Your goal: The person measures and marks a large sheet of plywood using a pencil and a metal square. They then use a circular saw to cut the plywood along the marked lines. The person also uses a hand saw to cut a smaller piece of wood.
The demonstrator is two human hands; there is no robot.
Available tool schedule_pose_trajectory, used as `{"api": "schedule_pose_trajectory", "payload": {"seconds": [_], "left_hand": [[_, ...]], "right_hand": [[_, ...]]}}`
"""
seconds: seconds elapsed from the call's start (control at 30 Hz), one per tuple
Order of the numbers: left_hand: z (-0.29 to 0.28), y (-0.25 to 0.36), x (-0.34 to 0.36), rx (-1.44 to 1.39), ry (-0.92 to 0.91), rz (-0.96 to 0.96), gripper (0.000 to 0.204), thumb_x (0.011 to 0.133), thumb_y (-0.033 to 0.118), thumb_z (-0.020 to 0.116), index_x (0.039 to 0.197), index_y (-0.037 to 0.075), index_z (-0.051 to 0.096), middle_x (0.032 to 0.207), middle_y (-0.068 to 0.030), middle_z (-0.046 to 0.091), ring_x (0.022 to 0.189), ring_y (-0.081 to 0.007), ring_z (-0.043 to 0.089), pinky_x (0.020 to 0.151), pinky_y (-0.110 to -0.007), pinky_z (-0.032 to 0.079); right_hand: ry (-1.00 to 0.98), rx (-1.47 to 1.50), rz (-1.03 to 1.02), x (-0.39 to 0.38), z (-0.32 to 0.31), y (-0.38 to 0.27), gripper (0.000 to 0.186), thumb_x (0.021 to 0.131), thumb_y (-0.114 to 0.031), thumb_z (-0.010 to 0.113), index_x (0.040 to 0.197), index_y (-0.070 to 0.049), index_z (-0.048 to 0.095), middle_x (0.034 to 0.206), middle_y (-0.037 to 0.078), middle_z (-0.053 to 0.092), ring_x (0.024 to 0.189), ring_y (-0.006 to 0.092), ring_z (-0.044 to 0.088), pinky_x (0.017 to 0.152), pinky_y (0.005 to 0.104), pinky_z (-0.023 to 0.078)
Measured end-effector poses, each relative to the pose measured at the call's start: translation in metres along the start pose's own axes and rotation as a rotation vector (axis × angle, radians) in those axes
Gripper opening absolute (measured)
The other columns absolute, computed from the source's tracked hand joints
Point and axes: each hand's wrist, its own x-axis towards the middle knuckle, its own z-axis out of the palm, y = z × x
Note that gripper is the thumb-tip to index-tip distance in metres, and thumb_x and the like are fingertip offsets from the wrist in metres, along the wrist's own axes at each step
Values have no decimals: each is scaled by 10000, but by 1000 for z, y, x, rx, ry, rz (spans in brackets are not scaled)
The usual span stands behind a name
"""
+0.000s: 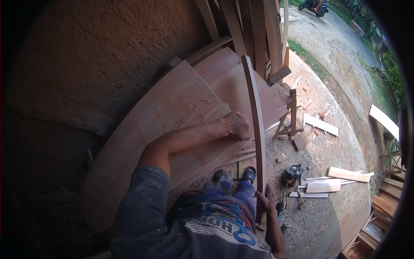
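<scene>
Stone-paved ground [332, 216] bears offcut boards [347, 174] and a circular saw [293, 172].

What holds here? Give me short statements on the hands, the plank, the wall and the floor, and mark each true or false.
1. The right hand grips the long narrow plank near its lower end. True.
2. The left hand is open, palm up, away from the wood. False: it is closed and pressed against the wide boards, next to the plank.
3. The wide boards lean against the wall. True.
4. A circular saw lies on the floor. True.
5. The person stands barefoot. False: sandals are on the feet.
6. The floor is swept bare. False: offcuts lie about.
</scene>
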Motion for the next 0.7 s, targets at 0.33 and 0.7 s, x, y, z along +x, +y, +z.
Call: {"api": "schedule_pose_trajectory", "payload": {"seconds": [0.33, 0.7], "left_hand": [[19, -2, 9, 46, -61, 24, 510, 877, 568, 539, 847, 96, 732, 889, -136, 722, 955, -324, 690, 835, -482, 556], [106, -4, 32, 40, 188, 46, 480, 859, 579, 595, 700, 138, 694, 775, -56, 691, 863, -285, 651, 786, -420, 487]], "right_hand": [[-686, 250, -73, 84, 89, -91, 451, 782, -320, 643, 1107, -8, 635, 899, 53, 691, 790, 137, 617, 706, 291, 490], [-661, -273, -110, 89, 118, -115, 674, 913, -635, 514, 1082, 1, 662, 953, 195, 721, 914, 361, 697, 821, 437, 514]]}}
